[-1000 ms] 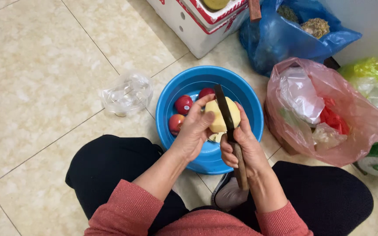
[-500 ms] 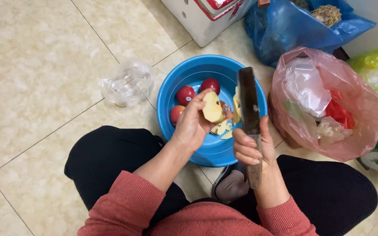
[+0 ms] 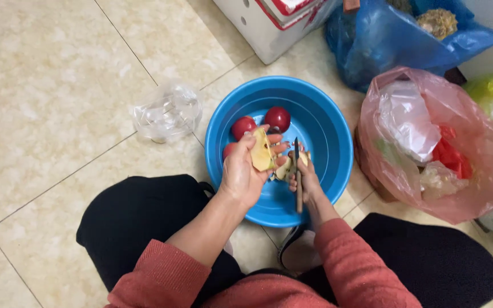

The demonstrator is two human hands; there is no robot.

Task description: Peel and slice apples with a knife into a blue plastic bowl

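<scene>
Over the round blue plastic basin [image 3: 326,122], the left hand [image 3: 241,174] is clamped on a pale peeled apple piece [image 3: 261,153]; at its three o'clock, the right hand [image 3: 306,179] grips a dark-bladed knife [image 3: 297,174]. Red apples [image 3: 278,118] lie at twelve o'clock.

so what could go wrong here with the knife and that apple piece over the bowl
1. The knife in the right hand sits close to the left hand fingers holding the peeled apple piece; a slip could likely nick them.
2. The piece is pinched only at the fingertips, so it might drop into the blue basin onto the red apples.
</scene>
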